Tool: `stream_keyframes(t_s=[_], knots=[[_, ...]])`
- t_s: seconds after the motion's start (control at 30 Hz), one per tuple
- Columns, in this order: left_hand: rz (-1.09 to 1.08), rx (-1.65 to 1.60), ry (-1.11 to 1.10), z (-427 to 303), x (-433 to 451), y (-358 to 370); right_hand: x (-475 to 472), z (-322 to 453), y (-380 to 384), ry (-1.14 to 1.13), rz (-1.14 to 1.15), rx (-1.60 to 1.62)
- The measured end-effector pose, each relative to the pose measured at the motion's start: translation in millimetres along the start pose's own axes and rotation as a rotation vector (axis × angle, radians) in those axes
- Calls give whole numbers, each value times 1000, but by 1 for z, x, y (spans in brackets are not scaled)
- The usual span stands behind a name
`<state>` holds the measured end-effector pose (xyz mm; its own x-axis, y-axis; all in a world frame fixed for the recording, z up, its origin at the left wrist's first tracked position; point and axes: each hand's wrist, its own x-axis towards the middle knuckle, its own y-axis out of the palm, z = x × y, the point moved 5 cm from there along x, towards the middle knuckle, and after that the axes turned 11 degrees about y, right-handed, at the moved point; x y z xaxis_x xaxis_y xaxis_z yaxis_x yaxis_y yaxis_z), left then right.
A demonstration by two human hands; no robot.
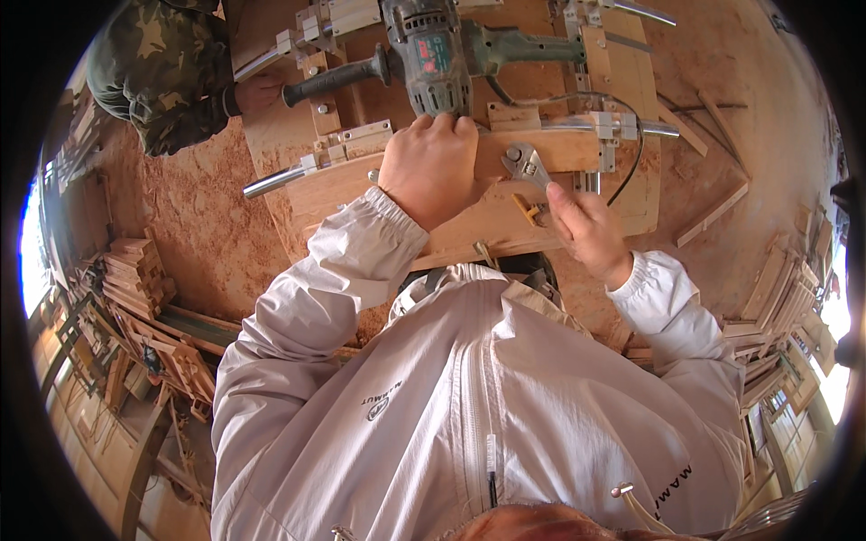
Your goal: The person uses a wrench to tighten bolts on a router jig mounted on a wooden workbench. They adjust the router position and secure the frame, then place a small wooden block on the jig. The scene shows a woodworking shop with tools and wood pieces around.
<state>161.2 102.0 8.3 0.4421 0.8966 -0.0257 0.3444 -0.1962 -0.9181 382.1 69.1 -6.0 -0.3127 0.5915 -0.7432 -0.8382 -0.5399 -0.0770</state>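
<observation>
My right hand (590, 230) grips the handle of an adjustable wrench (526, 165), whose jaws are at a bolt head on a wooden crossbar (565, 150). Just left of it, my left hand (433, 166) rests with bent fingers at the lower end of a corded power tool (433, 61); its fingertips and what they hold are hidden. The power tool has a black side handle (338, 78) and a green rear handle (534, 49). It sits over a wooden frame with steel guide rods (274, 182) in clamp blocks. A small yellow object (526, 210) lies below the wrench.
At the upper left a co-worker in a camouflage jacket (162, 67) has a hand (258, 93) beside the side handle. A black cord (639, 149) curves down at the right. Wood strips (714, 213) lie on the dusty floor; timber stacks (135, 277) stand on both sides.
</observation>
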Motion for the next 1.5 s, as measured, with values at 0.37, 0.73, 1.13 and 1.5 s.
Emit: stream_keyframes(t_s=[0.37, 0.73, 1.13, 1.5], knots=[[-93, 78, 94, 1, -2, 5, 2, -9, 139, 45, -146, 1041], [-3, 8, 14, 4, -3, 6, -22, -9, 70, -48, -16, 294], [-42, -4, 11, 1, -2, 2, 0, 17, -22, 107, 115, -274], [-86, 46, 60, -4, -8, -3, -15, 12, 3, -11, -130, -51]])
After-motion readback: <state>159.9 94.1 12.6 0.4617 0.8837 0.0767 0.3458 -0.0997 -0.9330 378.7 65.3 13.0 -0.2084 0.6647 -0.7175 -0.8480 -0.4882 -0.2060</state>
